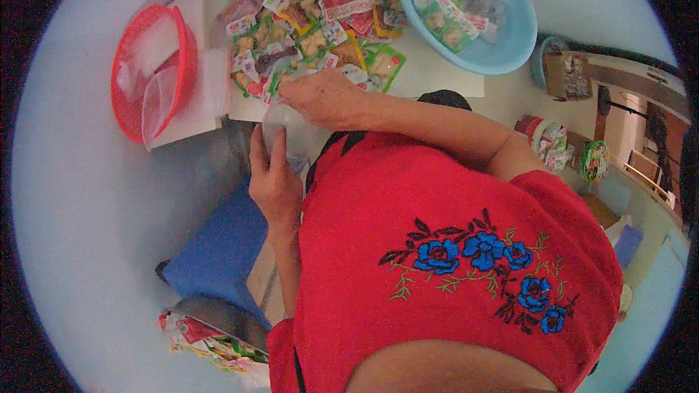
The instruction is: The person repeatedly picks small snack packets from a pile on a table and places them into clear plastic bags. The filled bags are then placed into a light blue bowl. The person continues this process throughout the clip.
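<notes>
A clear plastic bag [292, 123] hangs at the table's near edge between my hands. My left hand [276, 174] holds it from below, with two fingers raised against its side. Above it, my right hand [317, 95] is closed at the bag's mouth, touching a small green-and-white food packet [283, 73]; whether its fingers grip the packet, the bag or both is hard to tell. Just beyond lies a heap of small sealed food packets [314, 41] in green, red and yellow wrappers on the white table [431, 71].
A red plastic basket [188, 54] with clear bags [158, 98] stands at left. At the upper right a light blue basin [524, 22] holds several packets. A blue container [218, 251] is below at left, near a dark container of packets [213, 341]. More packets [551, 142] lie at right.
</notes>
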{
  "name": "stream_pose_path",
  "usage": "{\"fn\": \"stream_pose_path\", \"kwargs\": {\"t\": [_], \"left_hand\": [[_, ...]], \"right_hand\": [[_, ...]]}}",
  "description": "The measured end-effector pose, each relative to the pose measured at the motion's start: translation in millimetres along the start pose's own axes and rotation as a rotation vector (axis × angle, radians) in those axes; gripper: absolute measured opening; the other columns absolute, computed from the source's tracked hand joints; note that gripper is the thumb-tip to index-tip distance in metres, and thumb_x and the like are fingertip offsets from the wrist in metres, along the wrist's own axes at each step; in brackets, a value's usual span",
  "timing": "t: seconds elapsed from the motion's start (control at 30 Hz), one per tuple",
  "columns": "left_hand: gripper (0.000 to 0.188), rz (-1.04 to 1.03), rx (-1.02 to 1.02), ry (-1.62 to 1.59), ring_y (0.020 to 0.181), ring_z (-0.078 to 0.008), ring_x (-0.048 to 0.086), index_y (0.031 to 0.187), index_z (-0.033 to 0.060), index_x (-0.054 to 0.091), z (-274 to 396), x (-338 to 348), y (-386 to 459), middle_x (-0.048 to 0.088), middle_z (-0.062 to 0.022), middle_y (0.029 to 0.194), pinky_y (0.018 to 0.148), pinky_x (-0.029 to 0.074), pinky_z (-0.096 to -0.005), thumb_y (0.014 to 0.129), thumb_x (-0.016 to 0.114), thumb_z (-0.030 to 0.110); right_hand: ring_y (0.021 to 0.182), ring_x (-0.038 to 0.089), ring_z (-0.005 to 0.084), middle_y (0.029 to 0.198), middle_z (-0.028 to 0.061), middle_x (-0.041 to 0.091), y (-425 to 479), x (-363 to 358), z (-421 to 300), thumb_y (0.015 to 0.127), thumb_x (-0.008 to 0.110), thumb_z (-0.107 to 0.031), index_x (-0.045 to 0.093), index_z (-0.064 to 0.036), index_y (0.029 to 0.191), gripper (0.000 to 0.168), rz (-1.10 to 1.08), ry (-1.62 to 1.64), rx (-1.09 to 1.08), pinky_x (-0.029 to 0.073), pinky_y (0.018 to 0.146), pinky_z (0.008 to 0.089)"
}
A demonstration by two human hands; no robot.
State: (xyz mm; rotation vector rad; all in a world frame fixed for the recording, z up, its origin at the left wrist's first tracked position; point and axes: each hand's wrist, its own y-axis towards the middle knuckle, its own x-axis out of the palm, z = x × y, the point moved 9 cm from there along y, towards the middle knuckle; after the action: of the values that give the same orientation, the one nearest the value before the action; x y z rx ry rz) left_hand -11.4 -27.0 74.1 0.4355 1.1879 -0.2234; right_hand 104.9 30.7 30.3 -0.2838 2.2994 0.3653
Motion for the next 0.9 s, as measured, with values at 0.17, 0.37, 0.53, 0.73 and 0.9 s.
{"fn": "stream_pose_path", "kwargs": {"t": [0.17,0.37,0.53,0.73,0.9], "left_hand": [[0.036,0.002,-0.149,-0.024,0.106,-0.0352,0.058,0.117,0.0065,0.058,-13,13,-15,0.054,-0.0196,0.123,0.081,0.050,-0.0392,0.083,0.052,-0.002],[0.037,0.046,-0.234,0.033,0.106,-0.0357,0.057,0.119,0.0037,0.056,-27,-6,-29,0.057,-0.0193,0.119,0.082,0.050,-0.0385,0.083,0.052,-0.003],[0.045,0.082,-0.244,0.103,0.108,-0.0357,0.056,0.124,0.0035,0.051,-39,-21,-35,0.052,-0.0196,0.126,0.082,0.050,-0.0380,0.080,0.052,-0.005],[0.049,0.075,-0.368,0.121,0.114,-0.0369,0.052,0.127,0.0025,0.048,-55,-28,-37,0.047,-0.0209,0.130,0.084,0.048,-0.0387,0.078,0.054,-0.005],[0.055,0.099,-0.422,0.105,0.115,-0.0384,0.050,0.130,0.0030,0.045,-58,-35,-26,0.047,-0.0216,0.130,0.086,0.047,-0.0398,0.077,0.059,-0.003]], "right_hand": [[0.070,0.061,0.0374,0.072,0.0167,0.060,-2,17,-3,0.089,0.051,-0.023,0.054,-0.006,0.087,0.017,-0.111,0.123,0.021,0.046,0.061,0.0484],[0.076,0.062,0.0370,0.079,0.0170,0.062,0,33,-13,0.088,0.054,-0.026,0.056,-0.005,0.094,0.021,-0.238,0.134,0.038,0.047,0.065,0.0474],[0.078,0.063,0.0318,0.086,0.0161,0.063,3,26,-15,0.081,0.064,-0.034,0.057,-0.005,0.109,0.041,-0.179,0.444,-0.055,0.049,0.067,0.0411],[0.077,0.064,0.0323,0.087,0.0184,0.064,-2,49,125,0.079,0.061,-0.041,0.060,-0.002,0.109,0.049,-0.305,0.178,0.378,0.050,0.070,0.0413],[0.078,0.064,0.0335,0.083,0.0232,0.064,-32,26,168,0.078,0.059,-0.047,0.064,0.004,0.093,0.053,-0.352,-0.071,0.429,0.051,0.070,0.0426]]}}
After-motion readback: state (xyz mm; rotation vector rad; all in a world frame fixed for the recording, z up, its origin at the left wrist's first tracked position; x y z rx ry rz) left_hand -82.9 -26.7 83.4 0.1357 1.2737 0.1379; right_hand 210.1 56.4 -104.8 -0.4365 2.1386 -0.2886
